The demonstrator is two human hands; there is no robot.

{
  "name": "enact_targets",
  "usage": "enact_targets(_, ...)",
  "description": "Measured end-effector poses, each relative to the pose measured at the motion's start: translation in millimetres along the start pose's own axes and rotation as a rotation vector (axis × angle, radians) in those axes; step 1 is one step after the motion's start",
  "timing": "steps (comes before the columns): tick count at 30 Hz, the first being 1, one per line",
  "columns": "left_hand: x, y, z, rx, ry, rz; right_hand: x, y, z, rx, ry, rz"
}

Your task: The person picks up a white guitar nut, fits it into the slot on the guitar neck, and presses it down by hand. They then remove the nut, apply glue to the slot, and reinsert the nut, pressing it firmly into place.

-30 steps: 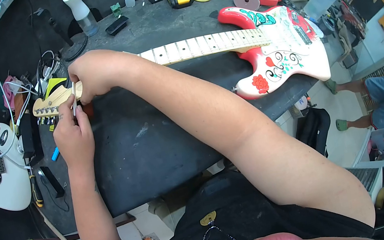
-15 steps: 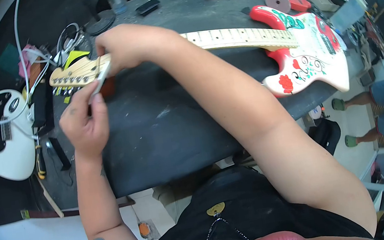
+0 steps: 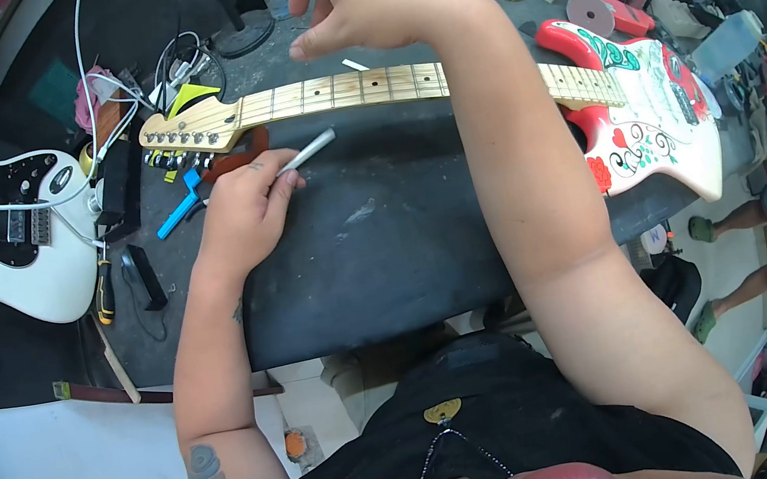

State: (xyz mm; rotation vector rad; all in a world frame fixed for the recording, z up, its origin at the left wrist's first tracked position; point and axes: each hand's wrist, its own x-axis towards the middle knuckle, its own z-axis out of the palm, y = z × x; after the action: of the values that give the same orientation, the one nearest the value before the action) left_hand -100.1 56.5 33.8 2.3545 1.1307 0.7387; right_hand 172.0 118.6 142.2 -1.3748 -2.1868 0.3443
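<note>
My left hand (image 3: 250, 216) is closed around a slim white stick (image 3: 312, 148), which points up and to the right, just in front of a guitar neck (image 3: 329, 93). The neck belongs to an electric guitar with a painted white and red body (image 3: 651, 108). Its maple headstock (image 3: 191, 130), with a row of tuners, rests at the left over a brown support (image 3: 237, 152). Above and beyond the neck, my right hand (image 3: 369, 3) hangs with bent fingers and the thumb apart, nothing visible in it. A small white strip (image 3: 355, 64) lies behind the neck.
A white electric guitar (image 3: 70, 277) with a black pickguard lies at the left under a white cable. A blue tool (image 3: 180, 207) and a screwdriver (image 3: 105, 291) are nearby. Jars, boxes and a red tool (image 3: 619, 9) line the back. Another person's legs (image 3: 755, 218) show at right.
My right hand has left the headstock and risen away to the right. My left hand has drawn back from the headstock, still holding the white stick. The view has shifted slightly.
</note>
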Motion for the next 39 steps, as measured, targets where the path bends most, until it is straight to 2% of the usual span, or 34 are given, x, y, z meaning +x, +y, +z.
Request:
enact_targets(1, 2, -1, 2, -0.019, -0.014, -0.016, -3, -2, -14, 0.02, 0.01, -0.13)
enact_targets(4, 5, -5, 5, 0.131, 0.014, 0.004, -14, -20, -39, 0.118, -0.031, -0.095)
enact_targets(5, 5, -4, 5, 0.137, 0.005, -0.003, -20, -30, -50, 0.156, -0.081, -0.019)
enact_targets(7, 6, -3, 4, 0.241, -0.034, -0.158, -26, -27, -55, 0.173, -0.058, -0.064)
enact_targets(8, 6, -3, 4, 0.247, -0.038, -0.162, -28, -26, -58, 0.176, -0.035, -0.108)
enact_targets(10, 6, -3, 4, 0.214, -0.058, -0.202, -31, -45, -63, 0.132, -0.024, -0.045)
enact_targets(13, 6, -4, 5, 0.187, -0.052, -0.183, -34, -48, -69, 0.153, -0.06, 0.055)
enact_targets(15, 6, -4, 3, 0.184, -0.074, -0.175, -34, -40, -71, 0.196, -0.09, -0.077)
enact_targets(17, 6, -5, 3, 0.181, -0.095, -0.168, -34, -38, -71, 0.215, -0.096, -0.087)
enact_targets(19, 4, -8, 4, 0.15, -0.09, -0.049, -35, -40, -71, 0.233, -0.1, -0.096)
enact_targets(20, 4, -9, 2, 0.15, -0.087, -0.05, -34, -42, -71, 0.214, -0.111, -0.089)
enact_targets(22, 2, -10, -1, 0.132, -0.018, 0.07, -30, -47, -67, 0.194, -0.131, -0.091)
enact_targets(25, 2, -8, -7, 0.072, 0.325, 0.16, -21, -51, -49, 0.096, -0.141, -0.049)
enact_targets(26, 1, -7, -13, 0.11, 0.383, 0.107, -18, -48, -42, 0.055, -0.124, -0.079)
enact_targets(28, 8, -20, -20, 0.323, 0.499, 0.154, -13, -46, -24, 0.006, -0.122, -0.125)
enact_targets(31, 12, -33, -25, 0.458, 0.546, 0.209, -6, -47, 14, 0.023, -0.018, -0.274)
enact_targets(35, 8, -42, -24, 0.373, 0.527, 0.133, -7, -81, 33, -0.071, -0.305, -0.337)
enact_targets(38, 10, -46, -24, 0.35, 0.593, 0.232, -16, -101, 69, -0.061, -0.636, -0.407)
enact_targets(39, 10, -47, -23, 0.311, 0.584, 0.228, -19, -113, 79, -0.082, -0.852, -0.337)
